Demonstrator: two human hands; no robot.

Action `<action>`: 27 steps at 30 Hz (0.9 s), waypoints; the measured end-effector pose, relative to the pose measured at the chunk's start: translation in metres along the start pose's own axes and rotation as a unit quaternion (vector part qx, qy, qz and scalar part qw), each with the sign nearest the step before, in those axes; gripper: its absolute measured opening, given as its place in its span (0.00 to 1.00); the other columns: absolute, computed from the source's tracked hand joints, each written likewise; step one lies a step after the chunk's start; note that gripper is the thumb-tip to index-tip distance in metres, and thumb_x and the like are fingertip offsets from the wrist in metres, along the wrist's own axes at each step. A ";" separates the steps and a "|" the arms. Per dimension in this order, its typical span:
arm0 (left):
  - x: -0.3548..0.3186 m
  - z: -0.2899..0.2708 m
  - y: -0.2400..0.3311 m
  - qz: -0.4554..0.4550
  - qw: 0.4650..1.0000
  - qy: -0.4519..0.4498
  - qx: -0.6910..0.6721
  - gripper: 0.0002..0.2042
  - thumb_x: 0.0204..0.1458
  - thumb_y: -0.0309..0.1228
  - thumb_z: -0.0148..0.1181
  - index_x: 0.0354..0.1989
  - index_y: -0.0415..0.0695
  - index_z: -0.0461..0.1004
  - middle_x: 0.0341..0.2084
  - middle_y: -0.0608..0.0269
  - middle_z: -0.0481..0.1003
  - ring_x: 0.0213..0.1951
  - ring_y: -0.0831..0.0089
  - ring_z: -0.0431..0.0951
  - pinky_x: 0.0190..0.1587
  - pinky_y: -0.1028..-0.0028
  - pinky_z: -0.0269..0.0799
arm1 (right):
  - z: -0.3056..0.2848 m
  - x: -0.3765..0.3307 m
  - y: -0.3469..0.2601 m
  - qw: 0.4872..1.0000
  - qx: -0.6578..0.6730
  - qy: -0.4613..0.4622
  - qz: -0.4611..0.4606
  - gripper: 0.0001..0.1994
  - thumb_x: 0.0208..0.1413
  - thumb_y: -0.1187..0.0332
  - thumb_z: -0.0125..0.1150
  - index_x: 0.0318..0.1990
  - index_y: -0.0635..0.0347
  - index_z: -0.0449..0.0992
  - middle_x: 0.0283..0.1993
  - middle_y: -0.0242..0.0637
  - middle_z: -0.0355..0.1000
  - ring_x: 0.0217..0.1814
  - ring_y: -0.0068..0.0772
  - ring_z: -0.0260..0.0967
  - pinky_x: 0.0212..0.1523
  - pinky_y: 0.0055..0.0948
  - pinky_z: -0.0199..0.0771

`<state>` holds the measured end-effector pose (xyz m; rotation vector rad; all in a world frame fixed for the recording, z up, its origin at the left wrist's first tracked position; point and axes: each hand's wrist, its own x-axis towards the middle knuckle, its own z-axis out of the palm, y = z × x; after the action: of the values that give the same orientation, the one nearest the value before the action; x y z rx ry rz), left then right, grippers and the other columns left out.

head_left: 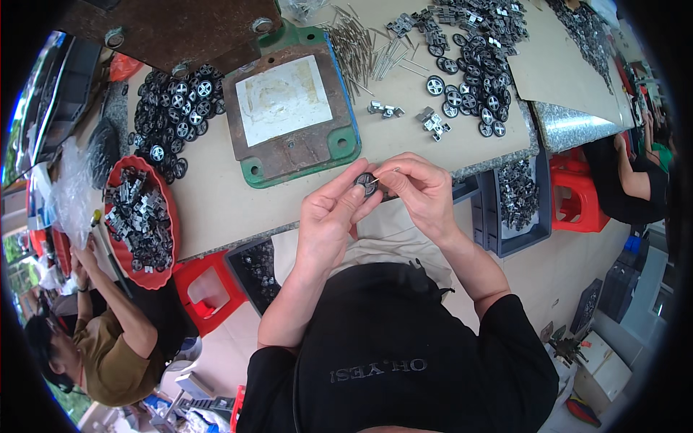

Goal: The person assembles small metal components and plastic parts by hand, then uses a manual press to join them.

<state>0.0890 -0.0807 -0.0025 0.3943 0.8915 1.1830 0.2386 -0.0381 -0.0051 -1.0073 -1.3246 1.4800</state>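
Wheel and pin meet between two closed hands

Some details are covered. The left thumb hides part of the rim of the small black wheel (367, 185), its underside is out of sight, and the right fingertips mask one end of the thin metal pin (375, 180). Whether the pin's other end has entered the hub is hard to tell at this size. A brown metal block (166, 32) at upper left is cut off by the dark edge of the view.

The person's left hand (328, 209) is nearly closed, pinching the wheel between thumb and fingers. The right hand (422, 193) is drawn into a pinch on the pin, thumb against forefinger.

The wheel is held at the near edge of the counter (216, 224), just beside the corner of a green-edged metal base (278, 159). Its spoked face is turned up toward the camera. The pin's long axis runs from the wheel's face toward the right hand, slanting slightly away from the person.
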 end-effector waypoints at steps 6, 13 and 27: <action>0.001 -0.004 -0.006 0.017 0.999 0.016 0.045 0.18 0.56 0.21 0.45 0.55 0.37 0.61 0.47 0.57 0.70 0.44 0.69 0.75 0.22 0.88 0.68 | 0.000 0.001 0.005 0.898 -0.312 -0.030 -0.310 0.04 0.49 0.77 0.58 0.33 0.66 0.77 0.32 0.37 0.73 0.32 0.26 0.69 0.32 0.23 0.70; 0.000 -0.007 -0.009 0.012 0.999 0.012 0.040 0.18 0.54 0.22 0.49 0.55 0.38 0.63 0.44 0.58 0.73 0.43 0.70 0.76 0.17 0.89 0.60 | 0.002 0.000 0.007 0.998 -0.035 0.016 -0.057 0.03 0.49 0.79 0.57 0.30 0.67 0.76 0.31 0.37 0.72 0.31 0.23 0.69 0.29 0.20 0.70; 0.005 -0.013 -0.014 0.036 0.998 0.009 0.057 0.16 0.53 0.21 0.50 0.51 0.37 0.66 0.46 0.51 0.70 0.43 0.67 0.75 0.46 0.71 0.73 | -0.015 0.005 -0.019 0.989 -0.140 -0.047 -0.008 0.05 0.48 0.74 0.59 0.32 0.67 0.76 0.31 0.39 0.72 0.33 0.29 0.70 0.33 0.25 0.69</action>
<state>0.0889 -0.0834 -0.0221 0.5127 0.9706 1.2052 0.2529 -0.0284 0.0121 -1.1127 -1.6372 1.3680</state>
